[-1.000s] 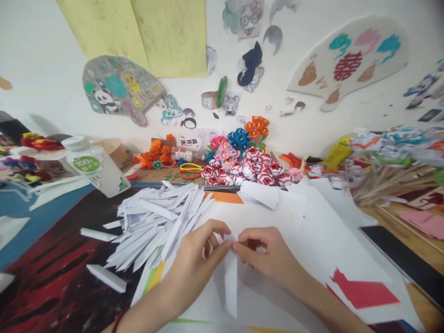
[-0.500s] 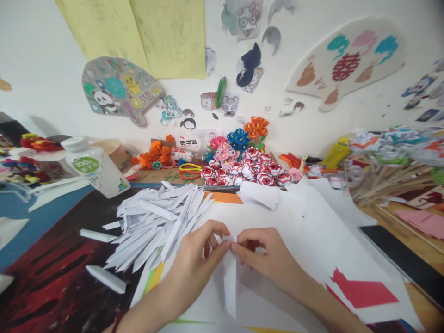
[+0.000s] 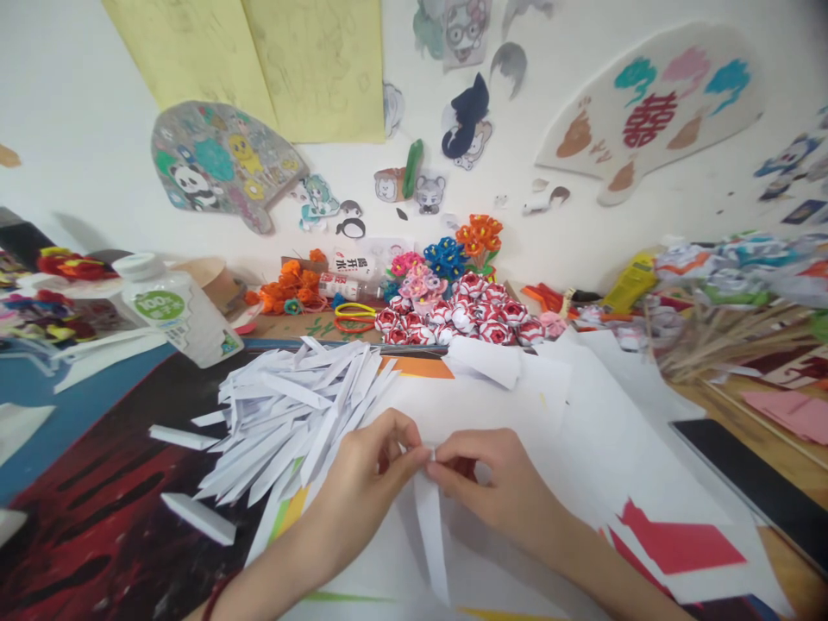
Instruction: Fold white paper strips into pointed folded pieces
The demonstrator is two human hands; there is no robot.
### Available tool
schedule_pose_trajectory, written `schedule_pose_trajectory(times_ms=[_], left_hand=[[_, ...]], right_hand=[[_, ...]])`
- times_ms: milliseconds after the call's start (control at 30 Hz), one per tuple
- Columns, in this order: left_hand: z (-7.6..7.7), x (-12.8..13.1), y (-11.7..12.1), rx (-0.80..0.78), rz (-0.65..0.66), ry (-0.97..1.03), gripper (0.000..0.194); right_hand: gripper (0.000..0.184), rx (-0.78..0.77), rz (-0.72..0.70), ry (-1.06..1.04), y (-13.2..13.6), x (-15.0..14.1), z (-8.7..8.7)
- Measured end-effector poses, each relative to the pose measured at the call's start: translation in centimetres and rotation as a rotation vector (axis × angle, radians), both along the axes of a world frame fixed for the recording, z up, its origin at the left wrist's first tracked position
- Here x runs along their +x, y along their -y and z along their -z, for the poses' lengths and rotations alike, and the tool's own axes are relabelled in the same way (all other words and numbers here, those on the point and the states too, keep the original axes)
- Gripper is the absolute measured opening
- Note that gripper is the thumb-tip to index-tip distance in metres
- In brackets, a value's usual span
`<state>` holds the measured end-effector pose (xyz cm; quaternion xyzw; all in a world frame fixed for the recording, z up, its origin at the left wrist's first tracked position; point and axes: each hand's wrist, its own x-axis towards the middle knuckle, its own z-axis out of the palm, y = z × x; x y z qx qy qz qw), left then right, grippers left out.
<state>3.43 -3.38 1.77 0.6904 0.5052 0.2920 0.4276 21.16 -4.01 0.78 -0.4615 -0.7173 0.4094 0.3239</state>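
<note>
Between my two hands is a white paper strip [image 3: 430, 530], its long end hanging down over the white sheet [image 3: 492, 397]. My left hand [image 3: 375, 483] pinches the strip's top end between thumb and forefinger. Right against it, my right hand [image 3: 485, 470] pinches the same end, the fingertips of both hands almost touching. My fingers hide how the paper is folded there. To the left of my hands lies a heap of folded white paper strips [image 3: 278, 414], and two loose strips rest apart from it on the dark red-and-black surface [image 3: 97, 517].
A white bottle [image 3: 178, 310] leans at the back left. Red-and-white paper flowers [image 3: 472, 315] are piled against the wall beside blue, pink and orange ones. On the right are a black phone [image 3: 756, 483], red paper [image 3: 686, 543] and thin wooden sticks [image 3: 724, 336].
Both hands stay at the strip's top end, with their fingers shifted slightly. The strip's hanging end has swung a little to the right and lower.
</note>
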Motion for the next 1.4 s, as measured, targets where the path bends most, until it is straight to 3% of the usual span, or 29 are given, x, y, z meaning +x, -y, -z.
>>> schedule_pose_trajectory(times_ms=[200,533,700,800,1400], left_hand=[[0.1,0.0,0.1,-0.013,-0.007,0.004,0.02],[0.1,-0.1,0.3,0.0,0.002,-0.001,0.017],[0.2,-0.2,0.3,-0.005,0.004,0.027,0.019],[0.3,-0.2,0.3,0.007,0.007,0.035,0.019],[0.3,0.0,0.5,0.101,-0.031,-0.07,0.012]], right_hand=[[0.027,-0.073,-0.035,-0.031,0.0,0.1,0.2],[0.029,-0.349,-0.059,-0.246,-0.2,-0.1,0.8],[0.031,-0.455,-0.169,-0.342,-0.4,0.2,0.5],[0.028,-0.468,-0.215,-0.332,-0.5,0.3,0.4],[0.017,-0.443,-0.179,-0.261,-0.2,0.4,1.0]])
